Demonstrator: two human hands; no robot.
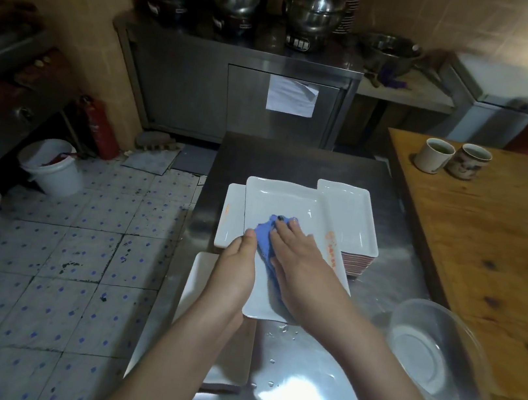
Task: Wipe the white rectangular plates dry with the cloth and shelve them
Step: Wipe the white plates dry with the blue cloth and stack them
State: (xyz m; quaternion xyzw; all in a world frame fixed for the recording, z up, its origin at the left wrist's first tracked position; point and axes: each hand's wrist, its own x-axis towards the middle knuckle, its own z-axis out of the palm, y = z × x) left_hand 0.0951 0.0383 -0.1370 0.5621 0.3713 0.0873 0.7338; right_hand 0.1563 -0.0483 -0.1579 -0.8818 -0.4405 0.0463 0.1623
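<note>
Plainly the wiping step is in hand: the plate point(284, 203) sits over other plates at the middle of the steel surface point(312, 395). The left hand point(236, 272) has its grip pinched on the plate's left rim, thumb on top, while the right hand point(300, 267) lies flat with straight fingers, pressing the blue cloth point(264, 236) onto its floor. Next, I judge, the cloth should sweep to the far end and the rims, the left grip steadying the plate above the wet steel, before shelving; no shelf for it shows.
</note>
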